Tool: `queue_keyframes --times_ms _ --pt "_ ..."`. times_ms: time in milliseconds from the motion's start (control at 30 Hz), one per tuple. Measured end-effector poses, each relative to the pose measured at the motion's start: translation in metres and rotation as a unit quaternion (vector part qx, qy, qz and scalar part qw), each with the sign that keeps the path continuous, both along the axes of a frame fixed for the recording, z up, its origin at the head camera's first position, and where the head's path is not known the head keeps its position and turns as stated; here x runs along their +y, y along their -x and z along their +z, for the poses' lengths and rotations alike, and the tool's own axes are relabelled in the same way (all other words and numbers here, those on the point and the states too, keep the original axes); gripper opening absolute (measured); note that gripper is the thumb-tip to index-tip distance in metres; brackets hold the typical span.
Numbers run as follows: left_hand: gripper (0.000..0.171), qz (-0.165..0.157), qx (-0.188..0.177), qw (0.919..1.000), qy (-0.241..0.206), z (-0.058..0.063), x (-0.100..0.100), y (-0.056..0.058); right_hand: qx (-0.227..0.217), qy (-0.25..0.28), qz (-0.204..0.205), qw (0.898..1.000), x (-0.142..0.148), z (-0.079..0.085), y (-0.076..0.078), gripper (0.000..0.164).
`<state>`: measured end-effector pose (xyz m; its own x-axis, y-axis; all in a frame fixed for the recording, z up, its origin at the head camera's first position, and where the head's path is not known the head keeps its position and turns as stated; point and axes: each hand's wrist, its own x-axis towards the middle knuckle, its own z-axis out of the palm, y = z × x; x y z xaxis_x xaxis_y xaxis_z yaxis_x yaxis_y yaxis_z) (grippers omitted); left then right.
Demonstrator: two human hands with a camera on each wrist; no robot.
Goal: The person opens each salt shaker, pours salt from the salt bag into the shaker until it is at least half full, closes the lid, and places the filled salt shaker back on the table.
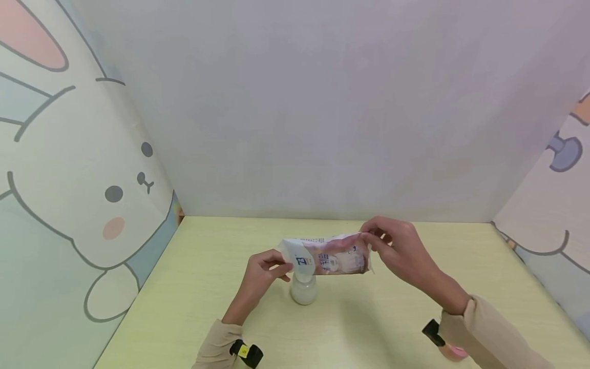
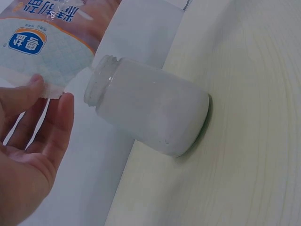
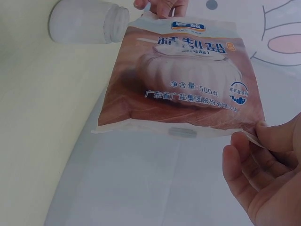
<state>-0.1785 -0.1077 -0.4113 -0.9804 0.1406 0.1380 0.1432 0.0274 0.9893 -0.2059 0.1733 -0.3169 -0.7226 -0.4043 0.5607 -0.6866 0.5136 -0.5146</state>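
Note:
A printed salt bag [image 1: 336, 256] is held sideways above the table between both hands. My left hand [image 1: 265, 274] pinches the corner of its pale blue end, and my right hand [image 1: 398, 251] pinches a corner of the brown end, which is raised a little higher. Below the pale end stands an upright glass jar [image 2: 150, 106] without a lid, whitish inside. In the left wrist view a whitish streak spans from the bag's corner to the jar's mouth. The bag's printed front [image 3: 183, 75] faces the right wrist camera.
A pink round object [image 1: 453, 352] lies on the table [image 1: 207, 266], partly hidden behind the right sleeve. A plain pale wall [image 1: 322, 113] rises at the table's back edge. Side panels with cartoon animals [image 1: 83, 179] border it left and right.

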Motion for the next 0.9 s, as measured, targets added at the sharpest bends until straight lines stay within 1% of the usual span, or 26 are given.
queue_keyframes --times_ms 600,900 --pt "0.013 -0.005 0.001 1.0000 -0.008 -0.0005 0.0000 -0.0004 0.001 -0.003 -0.002 1.000 -0.0003 0.0012 -0.0013 0.014" --pt "0.013 -0.004 -0.005 1.0000 -0.001 -0.0012 0.0006 -0.0007 0.002 0.002 0.002 1.000 0.0010 -0.0012 -0.0015 0.013"
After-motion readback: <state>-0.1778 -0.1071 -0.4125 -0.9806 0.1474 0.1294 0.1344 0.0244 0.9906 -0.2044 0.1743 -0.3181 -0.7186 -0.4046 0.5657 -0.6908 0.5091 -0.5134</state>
